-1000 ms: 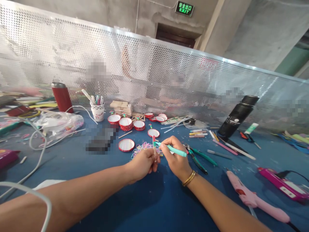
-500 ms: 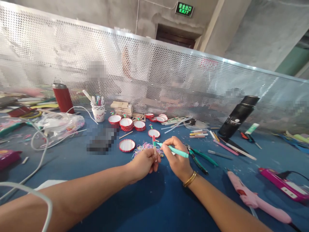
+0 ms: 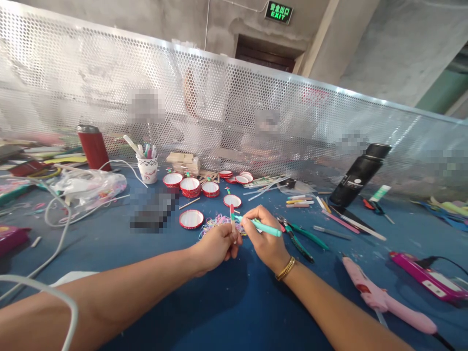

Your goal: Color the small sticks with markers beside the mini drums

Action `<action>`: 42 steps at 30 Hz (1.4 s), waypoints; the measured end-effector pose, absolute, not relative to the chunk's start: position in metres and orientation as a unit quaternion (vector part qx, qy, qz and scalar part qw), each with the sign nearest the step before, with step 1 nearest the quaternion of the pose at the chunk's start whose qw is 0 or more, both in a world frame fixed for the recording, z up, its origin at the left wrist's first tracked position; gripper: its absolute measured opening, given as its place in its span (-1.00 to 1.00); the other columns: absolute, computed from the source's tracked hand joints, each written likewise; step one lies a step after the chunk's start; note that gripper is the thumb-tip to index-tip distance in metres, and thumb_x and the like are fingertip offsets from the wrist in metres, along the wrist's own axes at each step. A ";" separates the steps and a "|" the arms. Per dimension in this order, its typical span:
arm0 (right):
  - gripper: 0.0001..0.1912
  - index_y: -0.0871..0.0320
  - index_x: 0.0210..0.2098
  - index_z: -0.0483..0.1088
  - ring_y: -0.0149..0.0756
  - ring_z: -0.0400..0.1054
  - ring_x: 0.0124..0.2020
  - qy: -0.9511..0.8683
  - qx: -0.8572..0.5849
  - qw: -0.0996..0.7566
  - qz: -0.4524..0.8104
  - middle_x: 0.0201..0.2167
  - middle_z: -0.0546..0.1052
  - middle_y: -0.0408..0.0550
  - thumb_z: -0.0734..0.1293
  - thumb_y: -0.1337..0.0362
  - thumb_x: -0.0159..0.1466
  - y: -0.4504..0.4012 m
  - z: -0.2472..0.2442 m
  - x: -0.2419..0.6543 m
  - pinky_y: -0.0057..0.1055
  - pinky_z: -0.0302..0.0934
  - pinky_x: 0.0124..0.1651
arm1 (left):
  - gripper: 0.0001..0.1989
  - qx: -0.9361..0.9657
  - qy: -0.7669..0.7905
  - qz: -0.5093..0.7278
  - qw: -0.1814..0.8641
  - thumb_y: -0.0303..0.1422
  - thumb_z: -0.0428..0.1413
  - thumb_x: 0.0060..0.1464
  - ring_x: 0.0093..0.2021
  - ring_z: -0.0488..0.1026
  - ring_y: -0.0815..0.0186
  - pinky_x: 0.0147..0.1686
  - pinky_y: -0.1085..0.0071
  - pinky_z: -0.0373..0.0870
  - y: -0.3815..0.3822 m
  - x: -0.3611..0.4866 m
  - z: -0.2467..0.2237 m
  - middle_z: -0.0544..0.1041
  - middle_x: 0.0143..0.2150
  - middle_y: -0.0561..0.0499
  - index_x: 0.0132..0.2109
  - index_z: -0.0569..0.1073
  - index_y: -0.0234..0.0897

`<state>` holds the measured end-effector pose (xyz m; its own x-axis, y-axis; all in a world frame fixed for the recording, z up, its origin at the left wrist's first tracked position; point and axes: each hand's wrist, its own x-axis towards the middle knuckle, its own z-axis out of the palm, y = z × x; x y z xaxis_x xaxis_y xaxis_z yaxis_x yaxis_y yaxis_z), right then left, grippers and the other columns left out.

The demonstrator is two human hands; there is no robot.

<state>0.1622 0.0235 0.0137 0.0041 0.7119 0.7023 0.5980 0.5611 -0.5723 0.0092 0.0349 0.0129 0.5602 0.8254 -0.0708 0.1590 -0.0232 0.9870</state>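
Note:
Between its thumb and fingers, my left hand [image 3: 218, 243] pinches a wooden craft stick [image 3: 232, 214] upright. Its top is coloured red, with a green band below and bare wood lower down. A teal marker pen [image 3: 266, 227] lies in the closed fingers of my right hand [image 3: 266, 241], its tip at the green part of the stick. Behind my hands is a pile of loose coloured rubber bands [image 3: 215, 224], partly hidden by them. A round red-rimmed white dish [image 3: 191, 219] lies just left of the pile, and another dish [image 3: 232, 201] sits beyond it.
More red-rimmed dishes [image 3: 190, 186] stand stacked farther back, near a paper cup [image 3: 148, 169] of pens. Green-handled pliers [image 3: 307, 236] and a pink glue gun [image 3: 383, 297] lie to the right. A black bottle [image 3: 360, 175] leans there, and a white cable [image 3: 69, 229] crosses the left.
The marker has shifted slightly with my right hand, and its tip stays by the green part of the stick. Both grips are the same; the whole view has moved a little.

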 end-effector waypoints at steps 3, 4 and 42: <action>-0.87 0.12 -0.47 0.30 -0.30 0.29 -0.36 -0.711 -0.462 0.527 0.055 -0.47 0.41 -0.13 0.24 0.32 0.23 0.023 0.014 0.162 -0.34 0.18 -0.22 | -0.78 0.655 0.372 0.284 0.593 -0.30 -0.14 0.18 -0.66 0.13 0.50 -0.58 0.50 -0.01 0.035 0.009 0.013 0.30 -0.63 0.14 -0.36 0.29 -0.28; -0.87 0.12 -0.47 0.30 -0.30 0.29 -0.36 -0.712 -0.463 0.525 0.056 -0.47 0.41 -0.14 0.24 0.32 0.23 0.023 0.014 0.162 -0.34 0.18 -0.22 | -0.78 0.654 0.372 0.283 0.594 -0.30 -0.14 0.19 -0.66 0.13 0.50 -0.58 0.50 0.00 0.034 0.009 0.013 0.30 -0.63 0.14 -0.35 0.29 -0.28; -0.91 0.14 -0.38 0.32 -0.38 0.28 -0.42 -0.716 -0.431 0.541 0.098 -0.43 0.40 -0.14 0.24 0.30 0.27 0.015 0.003 0.168 -0.39 0.19 -0.34 | -0.81 0.677 0.356 0.237 0.599 -0.35 -0.16 0.17 -0.63 0.16 0.47 -0.56 0.51 0.07 0.033 0.005 0.004 0.33 -0.60 0.13 -0.34 0.29 -0.26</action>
<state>0.1682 0.0148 0.0032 -0.0431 0.7221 0.6904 0.5103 0.6100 -0.6062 0.0051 0.0326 0.0042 0.6340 0.7660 -0.1064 0.1987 -0.0284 0.9796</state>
